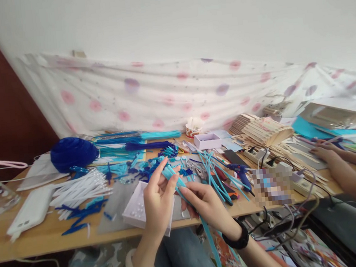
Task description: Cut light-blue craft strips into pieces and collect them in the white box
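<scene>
My left hand (158, 200) and my right hand (205, 204) meet over the front edge of the wooden table (43, 239). Both pinch the same light blue pipe cleaner (174, 176). The left fingers grip its upper end, the right fingers hold it just below, and its long tail hangs down past my right wrist toward my lap. A white bracelet sits on my left wrist, a black band on my right. Under my left hand lies a small white tray of pearl beads (134, 209).
Blue and white pipe cleaners (76, 191), a dark blue pompom (73, 153), a blue glue gun (240, 173), a lilac box (207, 140), a paper cup (193, 128) and wooden stick pieces (266, 131) crowd the table. Another person's hands (328, 157) work at the right.
</scene>
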Tool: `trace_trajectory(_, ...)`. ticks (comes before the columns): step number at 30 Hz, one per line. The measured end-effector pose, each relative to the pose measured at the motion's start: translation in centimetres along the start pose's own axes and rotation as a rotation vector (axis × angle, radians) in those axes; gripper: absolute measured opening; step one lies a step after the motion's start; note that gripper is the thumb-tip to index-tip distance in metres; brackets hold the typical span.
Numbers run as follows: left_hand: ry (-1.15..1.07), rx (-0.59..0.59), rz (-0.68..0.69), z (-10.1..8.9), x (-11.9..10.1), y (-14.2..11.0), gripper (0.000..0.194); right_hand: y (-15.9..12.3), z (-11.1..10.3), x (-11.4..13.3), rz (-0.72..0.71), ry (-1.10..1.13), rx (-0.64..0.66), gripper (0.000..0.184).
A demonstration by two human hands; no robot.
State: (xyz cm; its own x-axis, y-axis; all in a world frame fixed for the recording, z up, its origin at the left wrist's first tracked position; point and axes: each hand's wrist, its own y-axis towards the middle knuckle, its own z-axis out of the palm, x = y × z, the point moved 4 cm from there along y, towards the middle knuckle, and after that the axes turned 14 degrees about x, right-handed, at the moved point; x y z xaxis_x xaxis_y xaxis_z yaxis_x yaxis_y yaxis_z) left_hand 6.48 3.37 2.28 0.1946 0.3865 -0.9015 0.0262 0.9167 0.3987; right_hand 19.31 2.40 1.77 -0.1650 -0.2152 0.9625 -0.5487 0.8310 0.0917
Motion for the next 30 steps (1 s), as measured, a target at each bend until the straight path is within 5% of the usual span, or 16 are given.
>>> trace_trajectory(18,0.045,-0.056,0.052,-0.71,0.04,0.20,0.032,-0.03,-0.47,-0.05,-0.035,-0.038,0.004,0.055)
trace_trajectory(25,0.005,0.045,0.016,-0.45,-0.09,0.07,0.032,-0.08,-0.62,-0.19,-0.053,-0.070,0.005,0.056)
trace_trajectory(30,0.016,0.089,-0.001,-0.37,-0.20,-0.11,0.031,-0.16,-0.27,-0.74,-0.071,0.020,0.004,0.038)
